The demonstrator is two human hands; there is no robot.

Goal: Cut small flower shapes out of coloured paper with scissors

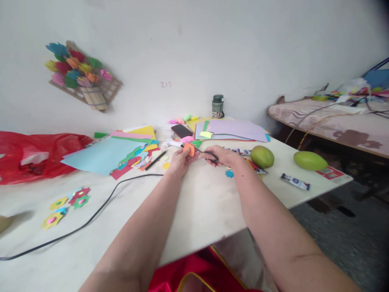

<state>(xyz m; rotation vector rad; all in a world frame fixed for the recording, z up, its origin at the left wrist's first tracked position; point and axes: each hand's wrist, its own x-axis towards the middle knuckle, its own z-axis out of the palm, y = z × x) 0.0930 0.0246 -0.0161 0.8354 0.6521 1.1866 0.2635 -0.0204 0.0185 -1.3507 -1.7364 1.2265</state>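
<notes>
Over the middle of the table, my left hand [180, 161] pinches a small piece of orange paper [189, 149]. My right hand [219, 155] is closed round the dark handles of a pair of scissors [212, 155], whose blades reach left to the orange paper. Whether the blades are cutting into it cannot be made out. Left of my left hand lie a black pencil or pen [156, 160] and coloured paper scraps [133, 160]. A small blue paper cutout [229, 173] rests below my right hand.
Paper flowers [51, 219] and a black cable [106, 202] lie at the left. Light blue sheets [100, 156] and a red plastic bag [45, 152] sit behind. A phone [182, 130], purple sheets [237, 129] and a green flask [217, 106] stand farther back. Two green mangoes [262, 157] lie right.
</notes>
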